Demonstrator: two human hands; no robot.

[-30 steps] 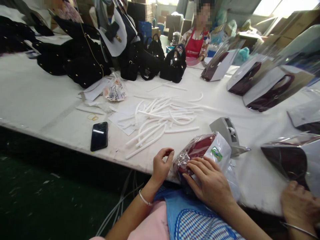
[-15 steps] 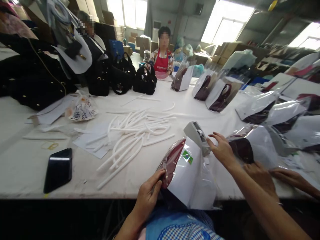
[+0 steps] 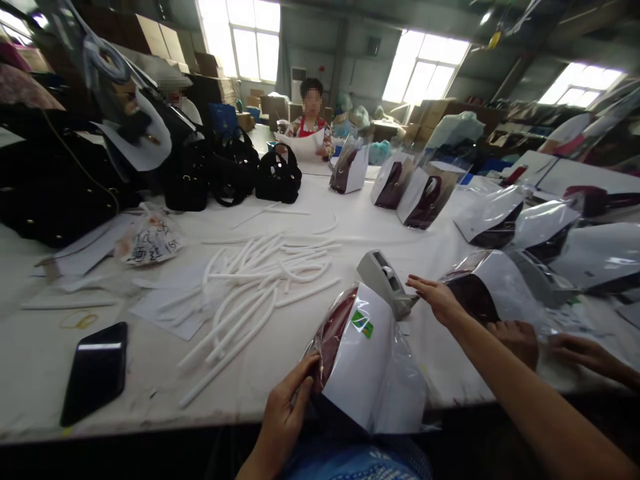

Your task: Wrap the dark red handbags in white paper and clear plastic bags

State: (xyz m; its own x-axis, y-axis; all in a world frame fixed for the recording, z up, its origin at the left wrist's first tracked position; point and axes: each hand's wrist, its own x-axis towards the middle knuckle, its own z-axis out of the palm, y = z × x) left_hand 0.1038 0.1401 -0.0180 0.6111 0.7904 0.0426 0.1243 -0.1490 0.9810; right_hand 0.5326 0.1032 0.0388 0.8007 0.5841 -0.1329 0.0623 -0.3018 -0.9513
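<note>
A dark red handbag [image 3: 336, 333] in a clear plastic bag, with white paper around it and a green sticker [image 3: 363, 324], leans at the table's front edge. My left hand [image 3: 290, 403] grips its left side, thumb and fingers closed on the wrapped handbag. My right hand [image 3: 440, 303] is raised just right of the grey tape dispenser [image 3: 383, 280], fingers stretched out. I see no tape between those fingers; a thin strip would be hard to make out.
A co-worker's hands [image 3: 517, 341] work at another wrapped handbag [image 3: 470, 293] beside a second dispenser [image 3: 540, 277]. White tubes [image 3: 270, 273], a black phone [image 3: 95, 373] and black handbags [image 3: 278, 175] lie leftward. Wrapped bags [image 3: 425, 193] stand behind. A person [image 3: 310, 120] sits opposite.
The camera view has shifted, so the table sits a little lower and further left. My right hand has drawn slightly away from the dispenser, its fingers straighter. My left hand keeps its grip.
</note>
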